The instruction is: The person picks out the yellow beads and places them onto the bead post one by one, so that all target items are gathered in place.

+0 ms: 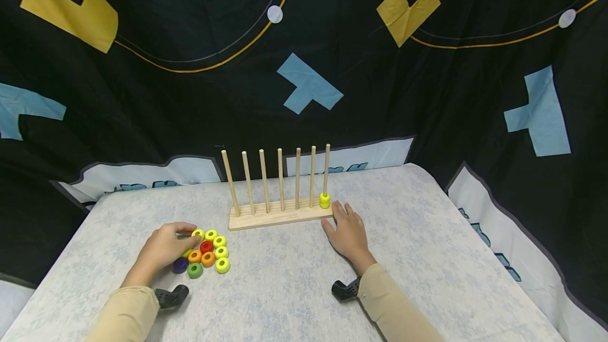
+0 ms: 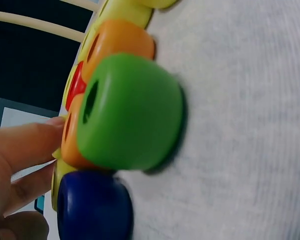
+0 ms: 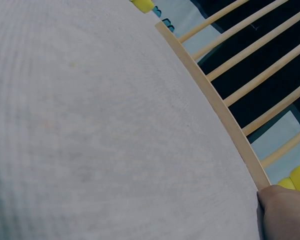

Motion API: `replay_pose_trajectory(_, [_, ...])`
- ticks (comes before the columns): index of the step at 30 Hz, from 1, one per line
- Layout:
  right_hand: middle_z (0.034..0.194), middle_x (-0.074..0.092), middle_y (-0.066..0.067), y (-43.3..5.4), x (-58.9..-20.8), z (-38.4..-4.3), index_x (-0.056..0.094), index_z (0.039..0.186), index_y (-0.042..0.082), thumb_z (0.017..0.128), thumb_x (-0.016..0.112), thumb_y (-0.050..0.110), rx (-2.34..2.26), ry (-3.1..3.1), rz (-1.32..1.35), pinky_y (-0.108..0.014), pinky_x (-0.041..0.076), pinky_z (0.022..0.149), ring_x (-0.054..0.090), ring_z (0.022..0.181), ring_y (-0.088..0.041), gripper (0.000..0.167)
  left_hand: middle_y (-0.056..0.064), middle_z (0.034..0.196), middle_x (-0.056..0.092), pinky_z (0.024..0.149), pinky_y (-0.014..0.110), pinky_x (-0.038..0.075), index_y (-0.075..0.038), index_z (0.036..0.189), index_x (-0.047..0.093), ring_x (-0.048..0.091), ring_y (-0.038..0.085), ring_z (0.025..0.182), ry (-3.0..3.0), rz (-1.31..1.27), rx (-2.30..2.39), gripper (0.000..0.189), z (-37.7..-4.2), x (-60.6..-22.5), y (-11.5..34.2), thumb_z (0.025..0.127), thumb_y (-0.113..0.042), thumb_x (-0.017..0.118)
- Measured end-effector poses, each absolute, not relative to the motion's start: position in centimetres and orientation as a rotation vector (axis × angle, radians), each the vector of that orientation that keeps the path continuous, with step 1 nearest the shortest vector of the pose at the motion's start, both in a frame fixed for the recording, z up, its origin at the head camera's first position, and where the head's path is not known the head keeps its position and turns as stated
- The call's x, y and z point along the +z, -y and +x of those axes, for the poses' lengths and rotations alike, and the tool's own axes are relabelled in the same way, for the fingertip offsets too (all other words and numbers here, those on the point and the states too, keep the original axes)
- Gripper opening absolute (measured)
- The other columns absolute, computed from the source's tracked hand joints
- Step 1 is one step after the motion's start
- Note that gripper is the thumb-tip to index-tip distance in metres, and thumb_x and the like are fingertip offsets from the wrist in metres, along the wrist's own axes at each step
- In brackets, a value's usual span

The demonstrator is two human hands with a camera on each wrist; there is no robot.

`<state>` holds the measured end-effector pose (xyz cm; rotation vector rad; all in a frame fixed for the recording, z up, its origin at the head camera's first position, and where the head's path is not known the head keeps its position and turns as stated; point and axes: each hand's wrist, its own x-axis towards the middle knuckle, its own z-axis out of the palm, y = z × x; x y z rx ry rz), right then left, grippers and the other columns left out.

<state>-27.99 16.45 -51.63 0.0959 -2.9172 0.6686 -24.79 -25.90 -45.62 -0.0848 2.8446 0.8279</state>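
Observation:
My left hand [image 1: 163, 247] reaches over a cluster of coloured wooden beads, its thumb and forefinger pinching a yellow bead [image 1: 198, 234] at the far edge. Close by lie a red bead [image 1: 206, 247], two orange beads, a green bead [image 2: 135, 110] and a dark blue bead [image 2: 95, 205], holes facing up. My right hand [image 1: 349, 231] rests at the right end of the wooden peg rack [image 1: 275, 218], its fingers extended, thumb along the front edge of the base. Two stacked yellow beads [image 1: 325, 201] sit on the rightmost peg; the other pegs are bare.
Several more yellow beads [image 1: 221, 253] line the right side of the cluster. A pale patterned cloth [image 1: 285, 289] covers the table. Behind it hangs a black curtain [image 1: 199, 104] with printed shapes. Each wrist wears a black device [image 1: 172, 296].

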Motion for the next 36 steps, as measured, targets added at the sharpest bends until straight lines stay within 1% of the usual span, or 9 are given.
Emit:
replay_pose_trajectory(6, [0.161, 0.034, -0.008, -16.4, -51.8, -28.1, 0.034, 0.154, 0.008, 0.101, 0.049, 0.049, 0.667, 2.914, 0.098, -0.052, 0.021, 0.123, 0.025, 0.152, -0.033, 0.069, 0.024, 0.128, 0.064, 0.097, 0.068, 0.04, -0.004, 0.129, 0.063, 0.053, 0.049, 0.122, -2.898, -0.06, 0.789, 0.051, -24.9, -45.8, 25.6, 0.093, -0.041, 0.067])
replay_pose_trajectory(11, [0.161, 0.034, -0.008, -16.4, -52.0, -28.2, 0.034, 0.154, 0.009, 0.1, 0.048, 0.05, 0.657, 2.913, 0.103, -0.051, 0.021, 0.123, 0.025, 0.152, -0.033, 0.069, 0.024, 0.127, 0.064, 0.09, 0.064, 0.046, -0.004, 0.128, 0.064, 0.058, 0.048, 0.115, -2.978, -0.065, 0.73, 0.049, -24.8, -45.8, 25.4, 0.094, -0.039, 0.064])
replay_pose_trajectory(14, [0.161, 0.034, -0.008, -16.4, -52.0, -28.3, 0.034, 0.154, 0.009, 0.1, 0.048, 0.05, 0.654, 2.912, 0.104, -0.052, 0.021, 0.123, 0.026, 0.151, -0.033, 0.069, 0.025, 0.127, 0.064, 0.087, 0.062, 0.047, -0.004, 0.129, 0.063, 0.059, 0.048, 0.114, -2.995, -0.079, 0.708, 0.05, -24.7, -45.9, 25.3, 0.093, -0.039, 0.066])
replay_pose_trajectory(18, [0.161, 0.035, -0.008, -16.4, -51.9, -28.2, 0.034, 0.154, 0.009, 0.1, 0.049, 0.05, 0.656, 2.912, 0.101, -0.052, 0.021, 0.123, 0.026, 0.151, -0.033, 0.069, 0.026, 0.128, 0.063, 0.086, 0.063, 0.047, -0.004, 0.129, 0.063, 0.057, 0.049, 0.115, -3.0, -0.092, 0.697, 0.052, -24.8, -46.1, 25.2, 0.09, -0.037, 0.07])
replay_pose_trajectory(23, [0.16, 0.035, -0.008, -16.4, -51.7, -28.0, 0.035, 0.154, 0.008, 0.1, 0.05, 0.049, 0.672, 2.909, 0.1, -0.052, 0.022, 0.122, 0.026, 0.151, -0.034, 0.069, 0.023, 0.127, 0.065, 0.083, 0.06, 0.049, -0.006, 0.127, 0.064, 0.059, 0.048, 0.113, -3.102, -0.09, 0.701, 0.048, -24.8, -45.9, 24.5, 0.09, -0.036, 0.071])
replay_pose_trajectory(28, [0.16, 0.035, -0.008, -16.5, -51.6, -28.0, 0.035, 0.154, 0.008, 0.1, 0.049, 0.049, 0.666, 2.907, 0.099, -0.052, 0.022, 0.122, 0.026, 0.151, -0.033, 0.069, 0.02, 0.128, 0.065, 0.083, 0.059, 0.05, -0.009, 0.128, 0.064, 0.061, 0.045, 0.113, -3.22, -0.046, 0.757, 0.044, -24.6, -44.6, 22.8, 0.091, -0.033, 0.071])
replay_pose_trajectory(33, [0.161, 0.034, -0.008, -16.5, -51.7, -28.1, 0.035, 0.154, 0.009, 0.101, 0.048, 0.049, 0.667, 2.917, 0.094, -0.051, 0.02, 0.123, 0.025, 0.152, -0.033, 0.068, 0.02, 0.133, 0.063, 0.087, 0.061, 0.051, -0.011, 0.13, 0.065, 0.059, 0.045, 0.119, -3.275, 0.036, 0.809, 0.045, -24.0, -42.6, 20.2, 0.092, -0.033, 0.07])
replay_pose_trajectory(36, [0.16, 0.036, -0.009, -16.5, -51.8, -28.1, 0.036, 0.154, 0.007, 0.101, 0.049, 0.048, 0.663, 2.914, 0.102, -0.052, 0.022, 0.122, 0.027, 0.151, -0.034, 0.068, 0.019, 0.132, 0.063, 0.088, 0.061, 0.051, -0.011, 0.129, 0.066, 0.059, 0.044, 0.119, -3.306, 0.122, 0.859, 0.043, -23.6, -41.6, 18.6, 0.092, -0.032, 0.071])
